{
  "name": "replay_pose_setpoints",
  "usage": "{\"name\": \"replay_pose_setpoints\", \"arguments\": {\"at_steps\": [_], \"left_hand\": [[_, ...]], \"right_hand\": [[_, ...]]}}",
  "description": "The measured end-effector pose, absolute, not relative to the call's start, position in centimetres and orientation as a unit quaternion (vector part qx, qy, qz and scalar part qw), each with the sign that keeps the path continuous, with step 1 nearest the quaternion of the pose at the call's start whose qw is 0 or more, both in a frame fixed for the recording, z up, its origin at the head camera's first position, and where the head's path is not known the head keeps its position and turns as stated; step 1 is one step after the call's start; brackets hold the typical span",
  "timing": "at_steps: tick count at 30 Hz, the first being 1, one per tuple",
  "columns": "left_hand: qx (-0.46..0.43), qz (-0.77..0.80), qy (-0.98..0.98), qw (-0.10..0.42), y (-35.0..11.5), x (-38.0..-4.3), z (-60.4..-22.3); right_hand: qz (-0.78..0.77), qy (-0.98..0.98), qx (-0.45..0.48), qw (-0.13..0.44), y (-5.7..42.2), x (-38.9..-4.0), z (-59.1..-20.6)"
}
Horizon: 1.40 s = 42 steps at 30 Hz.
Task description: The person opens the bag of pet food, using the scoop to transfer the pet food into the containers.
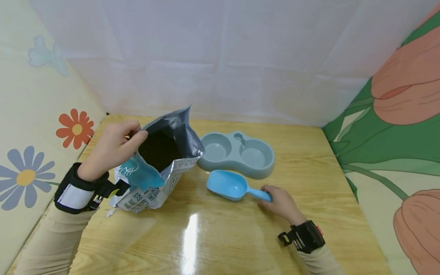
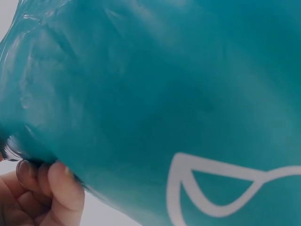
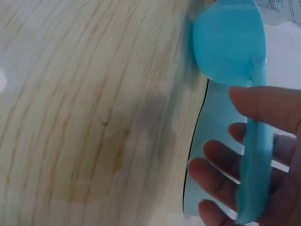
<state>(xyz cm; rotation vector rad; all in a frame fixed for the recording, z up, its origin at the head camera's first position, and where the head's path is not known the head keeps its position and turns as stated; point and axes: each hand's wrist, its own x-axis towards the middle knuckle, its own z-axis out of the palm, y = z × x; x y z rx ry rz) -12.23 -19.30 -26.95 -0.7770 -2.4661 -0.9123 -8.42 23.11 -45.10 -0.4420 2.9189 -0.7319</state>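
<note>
On the left, my left hand point(image 1: 117, 147) pinches the rim of an open foil bag point(image 1: 142, 196) between thumb and fingers. The bag leans toward the right, showing its silver lining and dark contents. Its teal side point(image 2: 141, 94) with a white line drawing fills the left wrist view. My right hand point(image 1: 282, 204) is at the handle of a light blue scoop point(image 1: 228, 185). In the right wrist view the thumb lies across the handle point(image 3: 256, 165), with the loosely curled fingers behind it. The bowl of the scoop looks bare and points left toward the bag.
Just behind the scoop is a grey-blue double pet bowl point(image 1: 237, 162) with two round hollows. The wooden table point(image 1: 233, 236) has a bright glare streak at the front. A pale cloth point(image 1: 220, 76) hangs behind, and floral panels point(image 1: 395, 160) stand at both sides.
</note>
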Motion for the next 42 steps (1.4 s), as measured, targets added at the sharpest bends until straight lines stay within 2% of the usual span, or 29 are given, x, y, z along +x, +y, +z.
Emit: {"name": "replay_pose_setpoints", "arguments": {"at_steps": [15, 31, 42], "left_hand": [[-0.272, -0.333, -0.881, 0.196, -19.3, -12.3, -27.2], [-0.279, -0.329, -0.882, 0.191, -19.2, -12.5, -27.2], [-0.277, -0.329, -0.882, 0.191, -19.1, -12.5, -27.1]], "right_hand": [[-0.279, 0.950, -0.124, 0.067, 22.9, -8.7, -45.8], [-0.295, 0.946, -0.131, 0.025, 23.0, -8.5, -45.4], [-0.288, 0.945, -0.146, -0.046, 23.8, -8.1, -43.8]]}}
